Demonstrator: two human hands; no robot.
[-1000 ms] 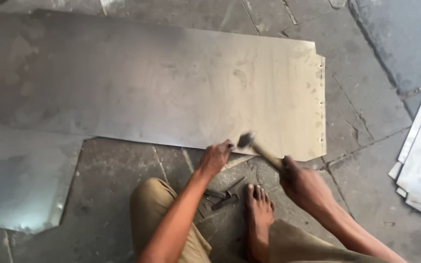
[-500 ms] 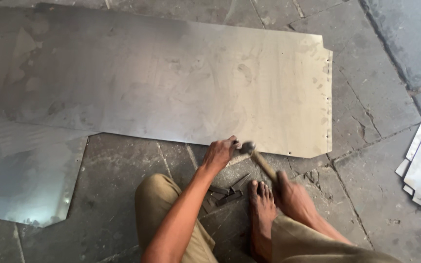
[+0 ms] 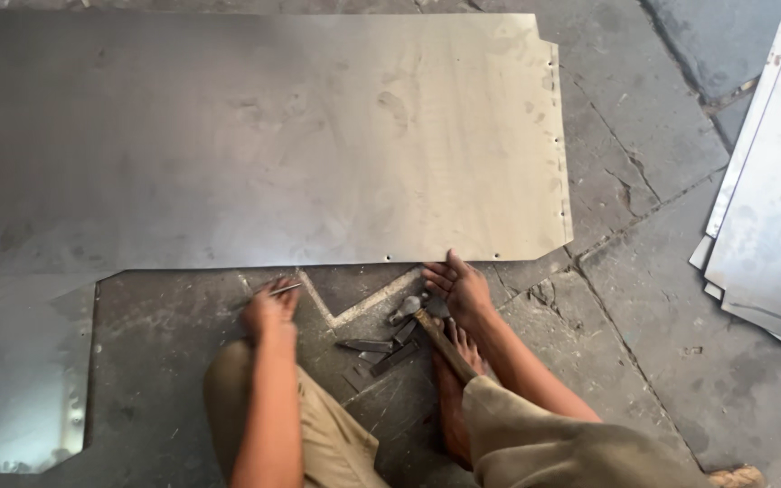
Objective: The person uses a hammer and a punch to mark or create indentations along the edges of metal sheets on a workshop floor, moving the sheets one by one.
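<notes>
A cracked, dusty concrete floor (image 3: 644,298) fills the head view. A large steel sheet (image 3: 273,145) lies flat across it from nine to one o'clock, with small holes along its right and near edges. More metal sheets (image 3: 770,208) are stacked at three o'clock, well apart from it.

At six o'clock the person squats with bare feet on the floor. The left hand (image 3: 269,310) is closed around a thin metal rod (image 3: 286,289), whose tip points toward two o'clock, just short of the sheet's near edge. The right hand (image 3: 459,287) is open, fingers spread, its fingertips touching that near edge; it grips nothing. A hammer (image 3: 428,327) lies on the floor just beside the right hand, head toward eleven o'clock, beside the right foot (image 3: 449,398). Dark chisels (image 3: 377,348) lie between the knees.
</notes>
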